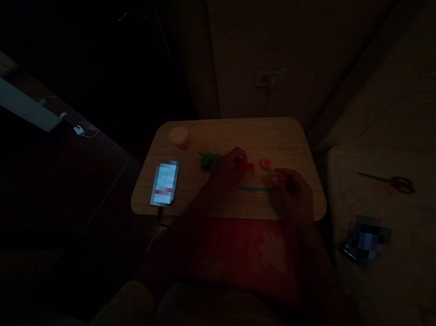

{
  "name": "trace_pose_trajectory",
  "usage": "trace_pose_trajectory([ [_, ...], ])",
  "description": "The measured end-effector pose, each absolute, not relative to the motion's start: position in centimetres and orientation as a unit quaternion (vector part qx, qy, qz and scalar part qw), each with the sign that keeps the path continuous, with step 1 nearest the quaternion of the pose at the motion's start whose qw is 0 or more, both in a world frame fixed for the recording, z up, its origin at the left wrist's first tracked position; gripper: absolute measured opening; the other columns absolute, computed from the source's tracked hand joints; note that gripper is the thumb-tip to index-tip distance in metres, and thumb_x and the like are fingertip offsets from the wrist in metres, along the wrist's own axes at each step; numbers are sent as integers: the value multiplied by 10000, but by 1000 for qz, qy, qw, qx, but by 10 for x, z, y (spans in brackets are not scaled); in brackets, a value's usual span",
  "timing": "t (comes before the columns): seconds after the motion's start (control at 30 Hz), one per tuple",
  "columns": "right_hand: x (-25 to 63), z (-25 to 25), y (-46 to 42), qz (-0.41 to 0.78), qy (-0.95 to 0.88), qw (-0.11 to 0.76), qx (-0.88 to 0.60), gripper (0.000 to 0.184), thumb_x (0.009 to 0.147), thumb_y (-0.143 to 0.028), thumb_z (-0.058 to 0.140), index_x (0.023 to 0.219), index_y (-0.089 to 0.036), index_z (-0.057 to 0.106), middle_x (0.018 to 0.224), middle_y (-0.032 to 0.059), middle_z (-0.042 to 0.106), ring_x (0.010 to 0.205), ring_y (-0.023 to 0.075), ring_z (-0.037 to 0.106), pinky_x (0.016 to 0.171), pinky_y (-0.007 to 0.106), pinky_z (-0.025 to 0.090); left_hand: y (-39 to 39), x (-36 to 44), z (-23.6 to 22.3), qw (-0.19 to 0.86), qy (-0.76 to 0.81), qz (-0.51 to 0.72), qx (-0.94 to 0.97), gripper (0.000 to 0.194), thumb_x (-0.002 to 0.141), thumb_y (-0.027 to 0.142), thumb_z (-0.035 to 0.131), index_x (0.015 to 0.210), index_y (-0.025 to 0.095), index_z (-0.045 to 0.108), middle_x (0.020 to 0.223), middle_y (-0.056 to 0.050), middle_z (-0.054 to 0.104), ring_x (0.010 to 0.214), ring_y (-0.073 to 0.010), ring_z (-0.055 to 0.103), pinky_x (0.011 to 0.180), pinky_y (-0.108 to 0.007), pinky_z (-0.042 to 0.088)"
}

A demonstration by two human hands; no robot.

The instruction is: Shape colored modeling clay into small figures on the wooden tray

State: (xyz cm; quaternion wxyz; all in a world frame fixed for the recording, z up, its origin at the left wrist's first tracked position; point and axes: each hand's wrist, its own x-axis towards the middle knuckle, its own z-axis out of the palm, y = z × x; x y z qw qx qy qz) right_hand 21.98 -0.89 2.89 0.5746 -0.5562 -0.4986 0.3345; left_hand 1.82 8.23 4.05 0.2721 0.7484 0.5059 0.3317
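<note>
In dim light my left hand (pixel 231 166) is over the middle of a small wooden table, its fingers curled in on a small bright red piece (pixel 248 166) whose kind I cannot make out. My right hand (pixel 293 192) is at the table's right side with thumb and fingers pinched together; what they hold is too dark to name. Between the hands lies a pink flower-shaped piece (pixel 266 163). A thin blue-green strip (pixel 254 189) runs along the tabletop towards my right fingers. Left of my left hand sits a green leafy-looking piece (pixel 208 160).
On the wooden table (pixel 189 203) stand a pale lidded tub (pixel 179 136) and a lit phone (pixel 164 183) with a cable. Scissors (pixel 398 183) and a dark blurred object (pixel 366 242) lie on the pale surface at right. A wall socket (pixel 269 77) is behind.
</note>
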Motion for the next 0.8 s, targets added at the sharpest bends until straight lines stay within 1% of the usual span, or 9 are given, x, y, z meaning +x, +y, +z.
trace_pose_trajectory([
  [0.07, 221, 35, 1, 327, -504, 578, -552, 244, 802, -427, 795, 935, -232, 730, 899, 50, 778, 805, 209, 713, 752, 346, 589, 77, 16, 48, 325, 477, 363, 731, 259, 764, 233, 790, 989, 215, 663, 794, 27, 692, 706, -130, 621, 666, -237, 455],
  [0.1, 221, 39, 5, 329, -510, 575, -548, 231, 799, -431, 802, 885, -229, 730, 899, 53, 781, 815, 211, 715, 769, 351, 591, 74, 15, 52, 343, 463, 373, 727, 284, 743, 243, 809, 990, 210, 672, 797, 29, 696, 710, -125, 624, 662, -229, 458],
  [0.17, 220, 45, 11, 344, -519, 575, -531, 225, 807, -435, 804, 853, -225, 738, 939, 61, 792, 862, 218, 728, 816, 366, 596, 68, 14, 60, 368, 441, 384, 723, 331, 703, 242, 836, 1000, 206, 696, 832, 20, 715, 741, -125, 640, 679, -227, 474],
  [0.27, 217, 52, 15, 382, -517, 584, -496, 230, 816, -425, 809, 918, -229, 746, 1020, 69, 798, 936, 224, 745, 869, 377, 603, 60, 12, 68, 397, 422, 390, 716, 350, 673, 223, 847, 1001, 207, 723, 872, 5, 731, 772, -134, 651, 701, -236, 491],
  [0.37, 213, 55, 14, 403, -508, 591, -481, 247, 791, -415, 839, 926, -233, 739, 1030, 63, 796, 948, 225, 751, 878, 384, 613, 55, 13, 69, 432, 404, 403, 699, 371, 682, 257, 847, 1032, 208, 735, 847, 5, 716, 754, -132, 632, 683, -233, 482],
  [0.5, 211, 56, 10, 396, -509, 597, -477, 228, 760, -397, 865, 871, -233, 752, 1011, 58, 800, 928, 226, 754, 866, 386, 624, 49, 15, 69, 469, 389, 424, 670, 419, 672, 321, 871, 1055, 213, 741, 790, 18, 674, 697, -118, 589, 625, -218, 461],
  [0.7, 212, 60, 0, 394, -523, 591, -470, 270, 744, -368, 872, 966, -245, 779, 1045, 58, 806, 906, 233, 764, 837, 402, 647, 40, 17, 78, 493, 399, 424, 646, 453, 639, 360, 902, 1044, 215, 759, 762, 19, 650, 623, -102, 544, 556, -213, 425],
  [0.8, 211, 62, -3, 379, -531, 593, -472, 236, 758, -347, 860, 961, -253, 786, 1045, 56, 807, 917, 235, 768, 850, 403, 648, 38, 17, 79, 499, 401, 428, 638, 456, 631, 367, 909, 1043, 221, 775, 773, 14, 650, 620, -98, 534, 547, -214, 423],
])
